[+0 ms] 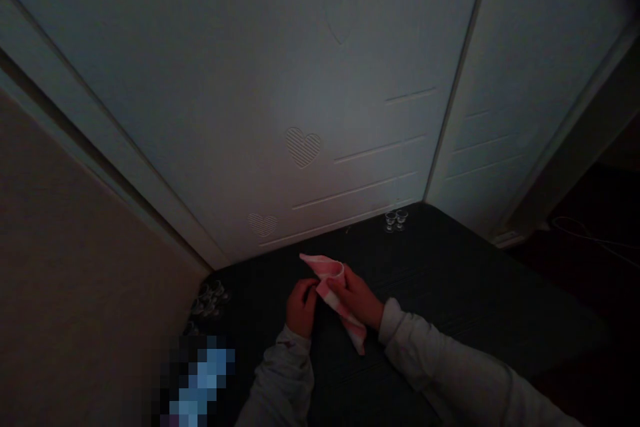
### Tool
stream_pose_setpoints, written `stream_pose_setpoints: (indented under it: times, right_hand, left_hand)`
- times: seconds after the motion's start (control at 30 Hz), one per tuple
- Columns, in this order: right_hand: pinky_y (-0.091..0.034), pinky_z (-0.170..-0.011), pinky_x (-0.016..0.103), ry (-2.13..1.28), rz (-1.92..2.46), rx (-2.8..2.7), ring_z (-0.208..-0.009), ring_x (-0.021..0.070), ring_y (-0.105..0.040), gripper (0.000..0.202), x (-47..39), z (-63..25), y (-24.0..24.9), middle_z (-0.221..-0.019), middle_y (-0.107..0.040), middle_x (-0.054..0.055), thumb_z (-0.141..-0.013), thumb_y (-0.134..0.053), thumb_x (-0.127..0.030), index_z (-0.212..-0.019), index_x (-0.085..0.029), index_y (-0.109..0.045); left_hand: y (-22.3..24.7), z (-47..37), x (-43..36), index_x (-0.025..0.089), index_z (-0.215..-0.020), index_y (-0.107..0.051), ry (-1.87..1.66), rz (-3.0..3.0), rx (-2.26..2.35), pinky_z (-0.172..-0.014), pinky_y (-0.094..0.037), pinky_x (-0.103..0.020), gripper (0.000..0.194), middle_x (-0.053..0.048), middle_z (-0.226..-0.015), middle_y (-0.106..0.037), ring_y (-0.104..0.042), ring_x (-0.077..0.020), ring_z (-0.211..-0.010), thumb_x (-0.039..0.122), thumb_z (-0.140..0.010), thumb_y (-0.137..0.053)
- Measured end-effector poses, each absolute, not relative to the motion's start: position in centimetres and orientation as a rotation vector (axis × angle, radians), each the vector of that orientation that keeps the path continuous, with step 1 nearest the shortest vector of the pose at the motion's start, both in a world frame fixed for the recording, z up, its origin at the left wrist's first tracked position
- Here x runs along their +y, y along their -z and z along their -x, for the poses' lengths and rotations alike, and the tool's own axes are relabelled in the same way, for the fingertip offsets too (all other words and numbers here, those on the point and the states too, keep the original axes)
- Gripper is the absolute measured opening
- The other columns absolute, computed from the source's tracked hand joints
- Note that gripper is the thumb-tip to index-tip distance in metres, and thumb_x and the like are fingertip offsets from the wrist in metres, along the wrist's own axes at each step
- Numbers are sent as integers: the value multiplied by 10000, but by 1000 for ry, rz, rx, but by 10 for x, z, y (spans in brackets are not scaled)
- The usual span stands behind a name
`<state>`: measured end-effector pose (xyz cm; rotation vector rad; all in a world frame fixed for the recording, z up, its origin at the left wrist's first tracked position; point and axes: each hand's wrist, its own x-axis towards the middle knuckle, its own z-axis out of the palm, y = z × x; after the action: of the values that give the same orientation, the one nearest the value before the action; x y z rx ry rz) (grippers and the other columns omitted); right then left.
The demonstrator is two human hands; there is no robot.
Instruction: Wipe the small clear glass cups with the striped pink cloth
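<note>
A pink and white cloth (331, 268) is bunched over the dark table, one corner pointing up to the left and another hanging down to the right. My right hand (361, 297) is closed around it, thumb on the near side. Just left of the cloth, my left hand (301, 308) has its fingers curled in against the cloth's edge. Whatever those fingers hold is hidden in the dim light. Both hands are close together above the table.
Two small stemmed glasses (396, 220) stand at the table's back right edge. Several more glasses (213, 293) cluster at the left edge by the wall. A white panel with carved hearts (303, 147) rises behind the dark table (450, 280). A pixelated bluish patch covers the lower left.
</note>
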<state>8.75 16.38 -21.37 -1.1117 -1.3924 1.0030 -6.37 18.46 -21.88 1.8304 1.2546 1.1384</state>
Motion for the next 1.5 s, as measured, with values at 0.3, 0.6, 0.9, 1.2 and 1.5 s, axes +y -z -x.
stream_pose_setpoints:
  times: [0.3, 0.6, 0.9, 1.2, 1.5]
  right_hand:
    - [-388, -682, 282, -930, 1207, -1656, -776, 173, -544, 218, 157, -84, 207, -881, -608, 53, -784, -491, -354, -893, -180, -561]
    - [-377, -671, 277, -927, 1211, -1684, -734, 163, -522, 268, 159, -85, 211, -845, -606, 46, -787, -472, -388, -894, -165, -576]
    - [-344, -561, 246, -835, 1327, -1760, -615, 140, -498, 280, 162, -83, 216, -692, -582, 28, -790, -453, -403, -731, -160, -578]
    - [-387, -725, 285, -699, 1185, -1911, -796, 183, -534, 198, 165, -87, 227, -887, -598, 58, -765, -479, -188, -943, -185, -564]
    - [-385, -812, 329, -553, 1209, -1785, -895, 194, -528, 242, 183, -99, 235, -931, -599, 71, -728, -480, -91, -938, -170, -571]
  left_hand:
    - [223, 71, 185, 168, -939, -527, -1488, -1617, 1413, -719, -428, -278, 222, -42, -856, -563, -542, -157, -777, 285, -757, -474]
    - [222, 73, 186, 200, -884, -631, -1361, -2062, 1285, -887, -357, -388, 230, -70, -960, -606, -500, -215, -971, 296, -776, -451]
    - [213, 65, 176, 151, -871, -616, -1084, -1717, 1175, -743, -441, -280, 294, -64, -883, -647, -580, -189, -843, 374, -772, -452]
    - [224, 67, 183, 156, -889, -607, -1113, -1921, 1227, -710, -465, -296, 238, -65, -849, -623, -587, -181, -789, 302, -709, -552]
    - [222, 60, 178, 167, -929, -560, -1225, -2395, 1147, -733, -475, -332, 242, -61, -858, -621, -583, -182, -812, 208, -691, -572]
